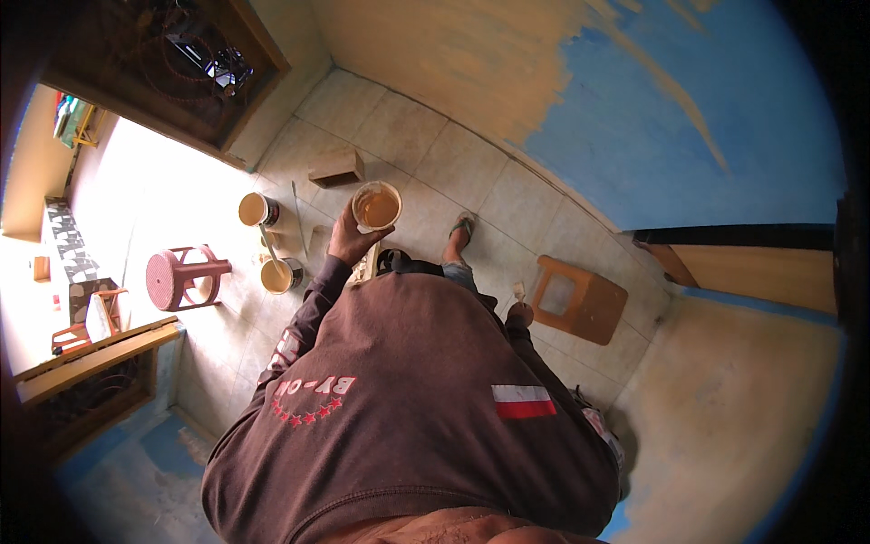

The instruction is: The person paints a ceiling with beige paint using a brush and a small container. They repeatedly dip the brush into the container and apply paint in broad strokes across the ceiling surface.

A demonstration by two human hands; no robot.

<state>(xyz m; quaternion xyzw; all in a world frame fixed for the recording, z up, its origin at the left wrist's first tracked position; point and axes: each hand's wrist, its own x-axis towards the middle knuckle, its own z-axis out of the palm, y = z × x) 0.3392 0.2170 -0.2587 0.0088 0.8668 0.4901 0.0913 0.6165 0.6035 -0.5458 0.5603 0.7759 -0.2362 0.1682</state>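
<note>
The left fingers (349, 227) hold a tub of tan paint (377, 207) by its side. If they slip or tip it, paint could spill on the tile floor (426, 150) below them. The right fingers (519, 314) seem to grip a small pale thing (519, 290), maybe a brush, which could drip. A careless step could knock the buckets (273, 210) left of the left fingers.

In my view, the left hand (349, 240) holds the cup (376, 207) in front, above the floor (462, 163). To its left I have the far bucket (271, 211) and the near bucket (295, 272), with one stool (164, 279) farther left. A box (332, 172) lies beyond the cup, slightly left. Another stool (595, 311) is just right of the right hand (519, 314).
</note>
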